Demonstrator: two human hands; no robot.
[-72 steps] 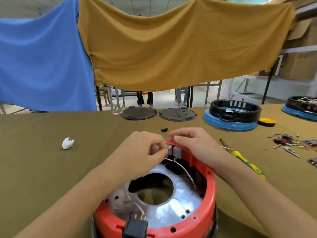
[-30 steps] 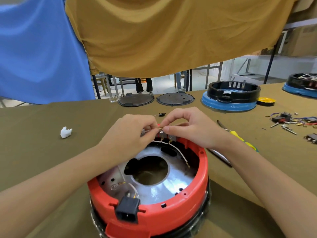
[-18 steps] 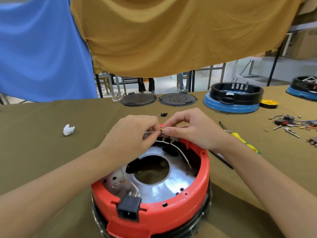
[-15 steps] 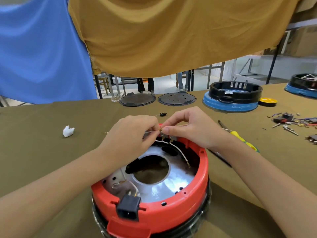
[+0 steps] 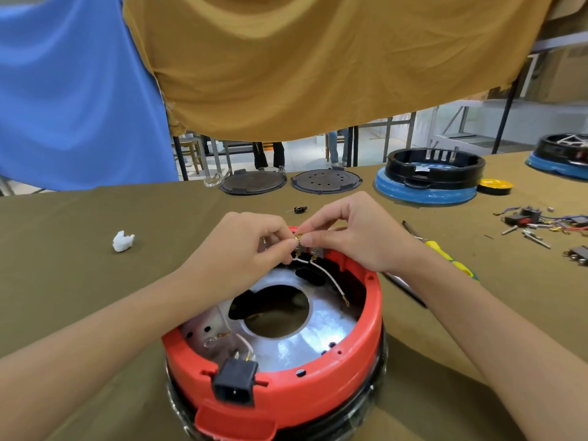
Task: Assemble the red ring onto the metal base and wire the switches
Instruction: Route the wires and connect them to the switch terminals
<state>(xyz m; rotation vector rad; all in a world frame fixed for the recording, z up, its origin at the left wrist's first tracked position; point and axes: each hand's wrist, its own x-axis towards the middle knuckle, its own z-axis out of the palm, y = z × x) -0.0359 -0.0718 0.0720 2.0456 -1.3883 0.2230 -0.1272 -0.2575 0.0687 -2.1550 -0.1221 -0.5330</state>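
The ring is already seated on the base; a connector is pinched by both hands, left and right, at 12 o'clock, so wiring seems unfinished.

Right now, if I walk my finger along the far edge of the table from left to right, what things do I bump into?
Two dark round plates, the plain one then the holed one → black ring on a blue base → yellow tape roll → another blue-based ring.

Ring on metal base, near table edge
Both hands meet over ring's far rim: left hand left, right hand right. Screwdriver right of ring; two discs behind
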